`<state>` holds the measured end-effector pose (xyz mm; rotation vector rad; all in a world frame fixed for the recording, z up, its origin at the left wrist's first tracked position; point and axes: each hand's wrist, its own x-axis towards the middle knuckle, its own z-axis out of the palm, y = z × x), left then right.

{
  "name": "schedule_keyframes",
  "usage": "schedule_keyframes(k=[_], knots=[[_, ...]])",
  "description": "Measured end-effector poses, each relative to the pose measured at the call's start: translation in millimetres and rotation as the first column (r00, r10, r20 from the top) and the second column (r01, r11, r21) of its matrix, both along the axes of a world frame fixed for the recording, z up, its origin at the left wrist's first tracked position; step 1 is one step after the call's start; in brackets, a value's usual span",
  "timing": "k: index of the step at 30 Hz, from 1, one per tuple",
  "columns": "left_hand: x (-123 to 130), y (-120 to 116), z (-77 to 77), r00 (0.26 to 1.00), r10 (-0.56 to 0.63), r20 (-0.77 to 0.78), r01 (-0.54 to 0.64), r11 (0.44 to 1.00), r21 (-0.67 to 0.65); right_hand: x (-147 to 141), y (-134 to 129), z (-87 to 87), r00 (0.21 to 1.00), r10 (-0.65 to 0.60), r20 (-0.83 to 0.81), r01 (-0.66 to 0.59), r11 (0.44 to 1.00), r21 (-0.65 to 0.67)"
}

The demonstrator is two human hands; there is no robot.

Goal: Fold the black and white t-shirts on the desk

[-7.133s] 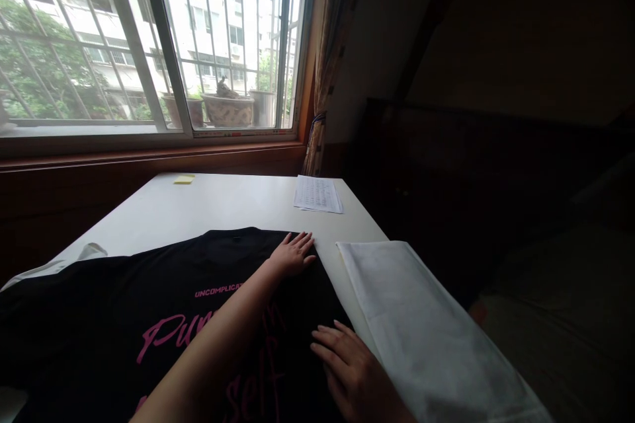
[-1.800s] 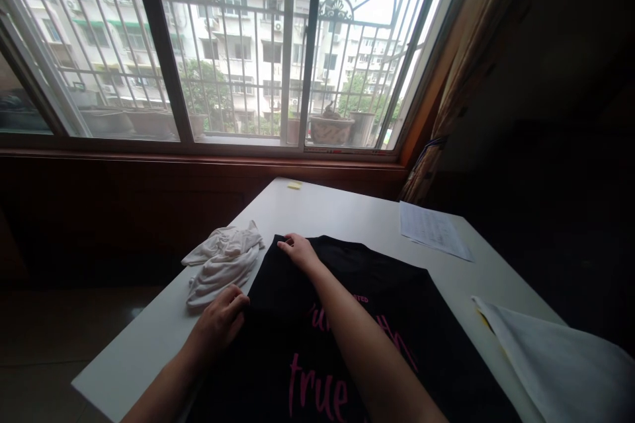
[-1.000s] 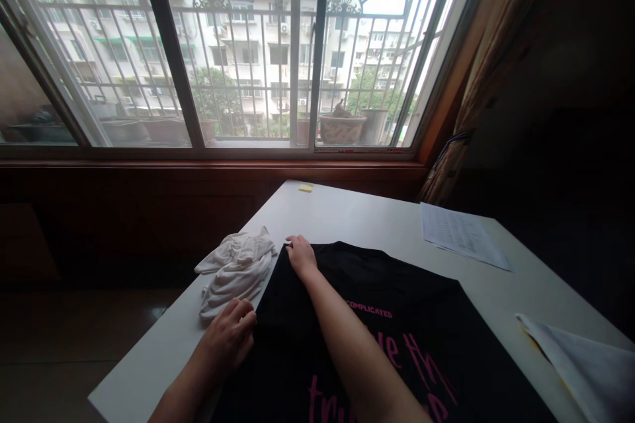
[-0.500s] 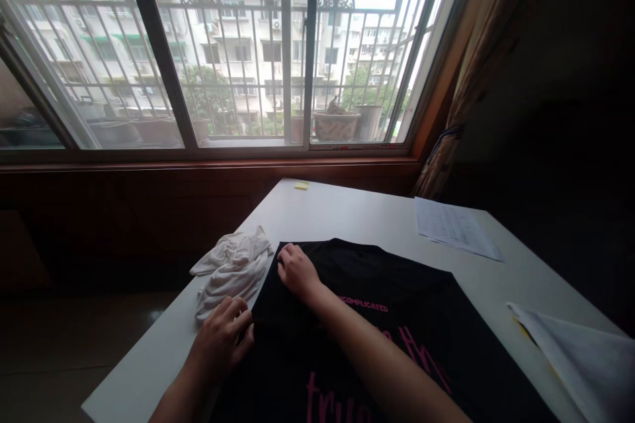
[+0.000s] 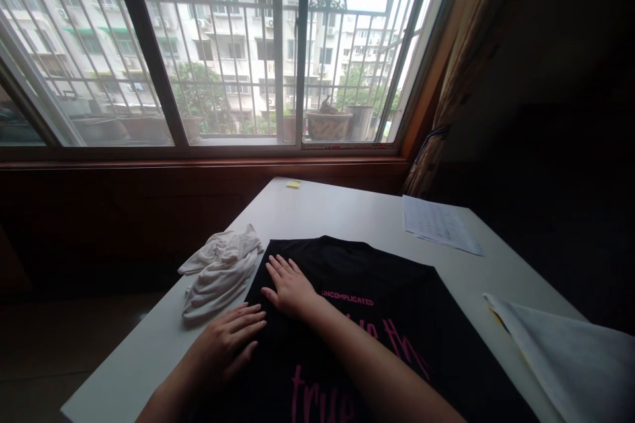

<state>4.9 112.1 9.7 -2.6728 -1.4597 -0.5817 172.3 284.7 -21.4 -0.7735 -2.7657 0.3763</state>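
Note:
A black T-shirt (image 5: 397,277) with pink lettering lies spread on the white table (image 5: 317,205). My right hand (image 5: 290,287) rests flat on its upper left part, near the shoulder, fingers stretched out. Lower down, my left hand (image 5: 231,340) lies on the shirt's left edge with its fingers extended. Neither hand grips anything. Just left of the shirt is a crumpled white cloth (image 5: 221,271), apart from both hands.
Printed sheets (image 5: 439,223) lie at the table's right back, and a small yellow note (image 5: 293,184) sits near the far corner. A pale folded fabric (image 5: 560,344) with a yellow edge is at the right. Beyond the table stands a barred window (image 5: 223,66).
Both hands have gone from curled fingers at the shirt's left edge to flat, outstretched fingers on the cloth. The whole view has shifted slightly, with things appearing further left.

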Motion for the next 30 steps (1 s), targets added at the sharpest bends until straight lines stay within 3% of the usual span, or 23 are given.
schedule_keyframes(k=[12,18,25,30], knots=[[0.9,-4.9,2.0,0.992,0.026,0.121,-0.024,1.000,-0.013,-26.9,39.8,2.4,0.997,-0.069,0.038,0.070,0.997,-0.018],[-2.0,-5.5,2.3,0.984,0.023,0.178,-0.018,0.999,-0.030,-32.2,47.2,-0.2,0.997,-0.069,0.043,0.070,0.997,-0.020],[-3.2,-5.1,5.7,0.974,0.050,0.219,-0.043,0.998,-0.037,-32.5,39.8,4.3,0.993,-0.111,0.047,0.112,0.994,-0.014],[-3.7,-6.4,7.6,0.978,0.033,0.207,-0.029,0.999,-0.023,-22.7,11.1,5.5,0.993,-0.112,0.036,0.112,0.994,0.003]])
